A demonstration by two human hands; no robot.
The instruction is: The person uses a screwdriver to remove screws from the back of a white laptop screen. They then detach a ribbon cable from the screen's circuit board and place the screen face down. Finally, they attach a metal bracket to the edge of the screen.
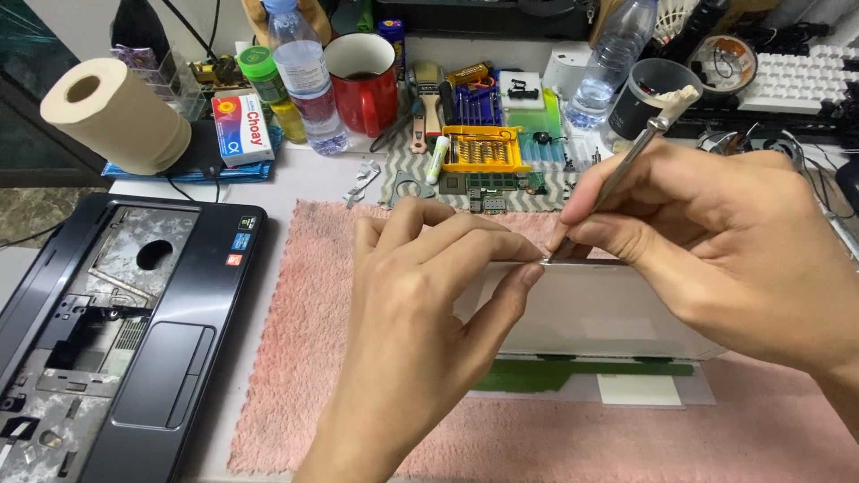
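My left hand (420,304) pinches the top edge of a flat silver-white panel (599,313) that stands tilted on a pink fluffy mat (304,358). In my right hand (716,241) is a thin metal pry tool (626,165), its tip pressed to the panel's top edge right by my left thumb and forefinger. A green strip and a white patch show along the panel's lower side. My hands hide the panel's left part.
A stripped black laptop palmrest case (116,331) lies at the left. Behind the mat: paper roll (112,112), water bottles (304,72), red mug (362,80), yellow screwdriver-bit case (483,148), circuit boards, black cup (644,94), white keyboard (796,80).
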